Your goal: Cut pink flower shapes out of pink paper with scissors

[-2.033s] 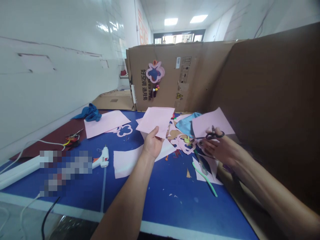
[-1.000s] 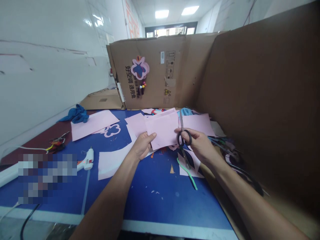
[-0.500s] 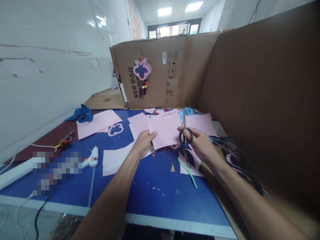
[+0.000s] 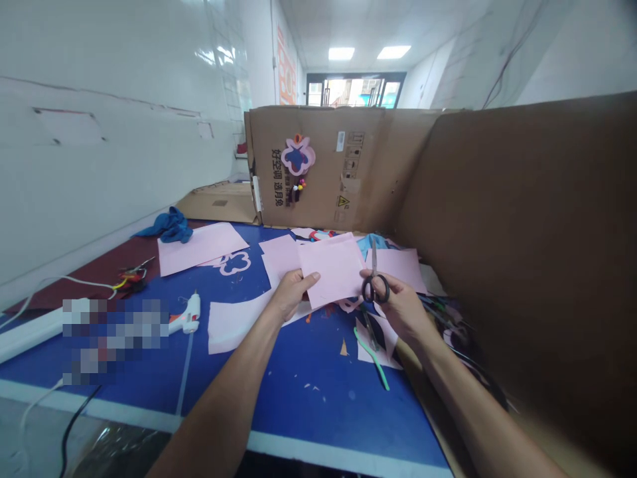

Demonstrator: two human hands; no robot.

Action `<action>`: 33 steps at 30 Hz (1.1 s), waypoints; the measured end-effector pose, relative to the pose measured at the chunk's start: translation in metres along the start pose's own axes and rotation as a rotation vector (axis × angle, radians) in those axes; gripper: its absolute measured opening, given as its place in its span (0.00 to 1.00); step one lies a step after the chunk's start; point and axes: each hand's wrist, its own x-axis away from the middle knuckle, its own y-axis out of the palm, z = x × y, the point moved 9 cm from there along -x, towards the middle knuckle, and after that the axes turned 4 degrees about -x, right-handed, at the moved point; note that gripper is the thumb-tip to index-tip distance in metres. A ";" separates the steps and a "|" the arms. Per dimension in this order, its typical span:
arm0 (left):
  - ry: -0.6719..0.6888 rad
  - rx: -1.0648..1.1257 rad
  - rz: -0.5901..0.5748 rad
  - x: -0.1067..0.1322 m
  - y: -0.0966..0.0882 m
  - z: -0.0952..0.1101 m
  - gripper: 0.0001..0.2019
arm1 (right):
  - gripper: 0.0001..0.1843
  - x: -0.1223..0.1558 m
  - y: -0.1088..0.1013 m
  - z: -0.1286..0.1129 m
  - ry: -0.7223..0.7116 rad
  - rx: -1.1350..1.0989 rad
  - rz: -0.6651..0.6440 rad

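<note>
My left hand (image 4: 293, 293) pinches the lower left edge of a pink sheet of paper (image 4: 332, 269), thumb on top, and holds it above the table. A fold or second layer shows along the sheet's upper edge. In my right hand (image 4: 402, 307) are black-handled scissors (image 4: 374, 279), their blades pointing up, close beside the sheet's right edge. Behind and under the held sheet lie more pink sheets (image 4: 277, 251). A pink flower-shaped cut-out (image 4: 235, 263) rests on the table to the left.
On the blue table (image 4: 298, 372) lie a white glue gun (image 4: 190, 314), a green strip (image 4: 374, 362), a blue cloth (image 4: 172, 226) and paper scraps. Cardboard walls (image 4: 378, 172) stand at the back and right; a pink flower ornament (image 4: 298, 158) hangs on the back one.
The camera view has tilted up a little, so the scene sits lower. The pink sheet faces me more squarely, and both hands keep their hold.
</note>
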 end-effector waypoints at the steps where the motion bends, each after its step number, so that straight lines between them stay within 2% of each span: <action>1: -0.006 0.005 -0.008 0.000 0.001 -0.001 0.28 | 0.33 0.000 -0.001 0.000 -0.002 0.012 0.002; 7: 0.004 -0.002 -0.003 0.001 0.002 0.000 0.29 | 0.32 0.002 -0.004 -0.002 -0.021 0.073 -0.014; 14: -0.060 -0.140 -0.080 0.003 0.009 -0.009 0.25 | 0.23 0.002 0.001 -0.009 -0.116 0.076 -0.098; 19: -0.110 -0.280 -0.092 0.006 0.014 -0.020 0.23 | 0.22 0.000 -0.005 -0.005 -0.080 0.114 -0.046; 22: -0.121 -0.272 -0.098 0.006 0.015 -0.020 0.25 | 0.23 -0.001 -0.008 -0.001 -0.050 0.112 -0.012; 29: -0.063 -0.182 0.061 0.002 -0.002 -0.007 0.29 | 0.24 0.000 0.000 0.001 -0.026 0.104 -0.050; 33: -0.061 -0.200 0.019 0.002 0.005 -0.009 0.28 | 0.22 0.000 0.000 -0.009 -0.097 0.071 -0.041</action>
